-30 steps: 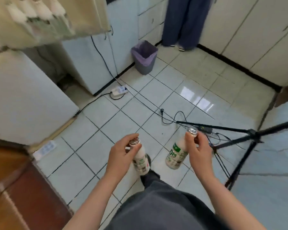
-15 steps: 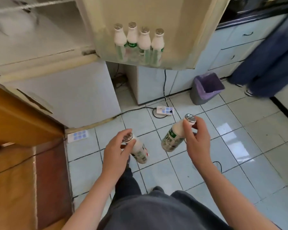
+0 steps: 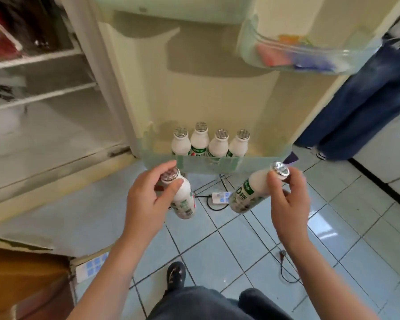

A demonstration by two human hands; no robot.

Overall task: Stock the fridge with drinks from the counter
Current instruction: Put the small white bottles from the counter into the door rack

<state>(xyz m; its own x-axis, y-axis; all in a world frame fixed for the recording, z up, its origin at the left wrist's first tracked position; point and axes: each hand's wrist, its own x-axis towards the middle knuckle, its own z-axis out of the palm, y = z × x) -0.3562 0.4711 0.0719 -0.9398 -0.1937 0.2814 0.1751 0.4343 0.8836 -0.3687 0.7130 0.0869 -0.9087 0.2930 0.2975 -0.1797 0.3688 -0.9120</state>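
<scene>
The door shelf [image 3: 159, 155] is nearer now, just ahead; the left hand [image 3: 146, 204] grips the left bottle [image 3: 184, 200], the right hand [image 3: 289, 204] the right bottle [image 3: 247, 192].

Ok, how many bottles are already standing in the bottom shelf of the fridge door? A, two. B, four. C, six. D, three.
B: four white bottles with silver caps stand upright in a row in the bottom door shelf; the left-hand bottle and right-hand bottle are outside it.

Head-worn view, down toward fridge door [image 3: 217, 93]
</scene>
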